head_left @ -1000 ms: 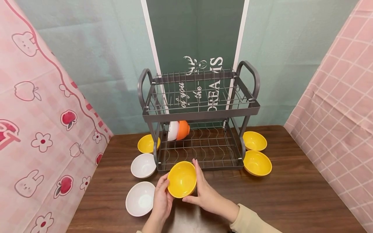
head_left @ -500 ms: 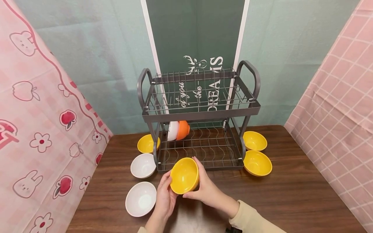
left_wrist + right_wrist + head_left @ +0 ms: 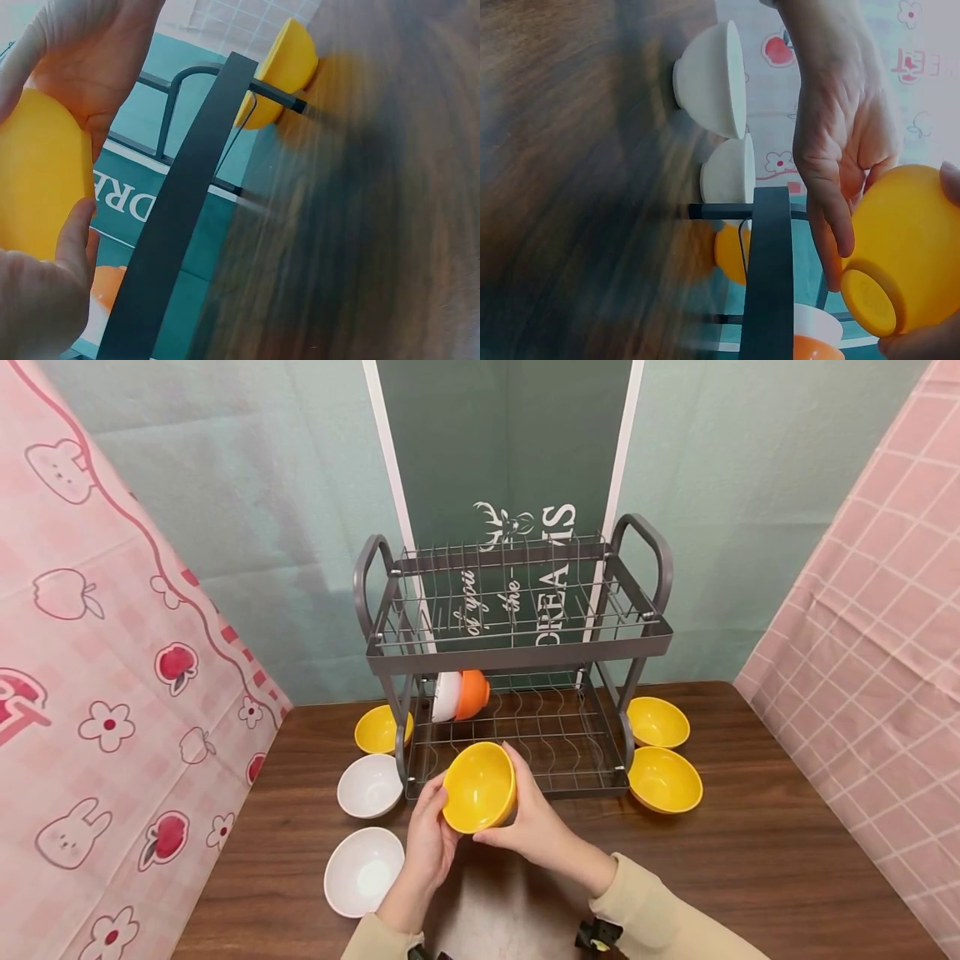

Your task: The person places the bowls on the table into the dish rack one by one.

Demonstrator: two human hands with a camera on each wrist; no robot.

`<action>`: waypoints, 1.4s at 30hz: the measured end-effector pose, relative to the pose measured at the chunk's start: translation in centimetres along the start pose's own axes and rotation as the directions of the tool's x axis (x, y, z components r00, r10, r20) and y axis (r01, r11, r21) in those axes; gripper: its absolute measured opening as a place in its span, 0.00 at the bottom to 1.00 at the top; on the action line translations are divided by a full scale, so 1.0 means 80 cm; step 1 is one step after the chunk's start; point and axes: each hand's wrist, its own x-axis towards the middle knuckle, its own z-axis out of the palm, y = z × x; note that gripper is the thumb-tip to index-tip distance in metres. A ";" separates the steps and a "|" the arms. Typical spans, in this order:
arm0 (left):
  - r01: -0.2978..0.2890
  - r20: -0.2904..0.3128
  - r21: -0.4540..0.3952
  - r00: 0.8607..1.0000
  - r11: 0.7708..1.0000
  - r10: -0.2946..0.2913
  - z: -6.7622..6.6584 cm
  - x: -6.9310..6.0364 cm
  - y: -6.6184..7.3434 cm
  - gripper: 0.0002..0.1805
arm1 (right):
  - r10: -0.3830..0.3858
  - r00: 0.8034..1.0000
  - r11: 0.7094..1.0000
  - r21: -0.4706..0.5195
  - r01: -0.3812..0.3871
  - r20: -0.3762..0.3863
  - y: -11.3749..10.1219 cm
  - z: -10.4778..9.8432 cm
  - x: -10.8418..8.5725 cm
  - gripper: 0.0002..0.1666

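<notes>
A yellow bowl (image 3: pixel 478 789) is held between both hands above the table, in front of the dish rack's lower tier. It is tilted, its inside facing the head camera. My left hand (image 3: pixel 431 843) grips its left side, thumb near the rim. My right hand (image 3: pixel 546 835) holds the right side, thumb below and fingers along the wall. The right wrist view shows the bowl's round foot (image 3: pixel 868 302). On the dark grey two-tier dish rack (image 3: pixel 517 652), a white bowl (image 3: pixel 447 697) and an orange bowl (image 3: pixel 473 694) stand on edge, nested together at the lower left.
Left of the rack are a yellow bowl (image 3: pixel 378 729) and two white bowls (image 3: pixel 369 787), (image 3: pixel 363 872). Two more yellow bowls (image 3: pixel 657 722), (image 3: pixel 665 781) sit at its right. Pink cloths hang at both sides, a green cloth behind. The wooden table (image 3: pixel 735 877) extends toward the front.
Both hands have lifted the yellow bowl forward and slightly right, closer to the rack, and its tilt has changed a little. The other bowls and the rack stay in place.
</notes>
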 end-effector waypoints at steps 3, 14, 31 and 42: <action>-0.018 0.004 0.036 1.000 0.999 0.018 0.001 0.008 0.004 0.20 | -0.024 0.999 0.999 -0.028 0.023 -0.029 0.000 -0.002 0.005 0.70; -0.293 -0.061 0.586 0.914 0.755 0.402 0.000 0.030 0.022 0.20 | -0.079 0.996 0.989 -0.129 0.072 -0.049 -0.006 -0.023 0.040 0.70; -0.245 -0.105 0.883 0.729 0.401 0.676 -0.037 0.089 0.046 0.20 | -0.049 0.998 0.963 -0.268 0.038 -0.035 0.013 -0.063 0.109 0.67; -0.148 -0.111 0.890 0.847 0.431 0.519 -0.047 0.104 0.046 0.20 | -0.041 0.998 0.956 -0.291 0.027 -0.041 0.024 -0.072 0.141 0.67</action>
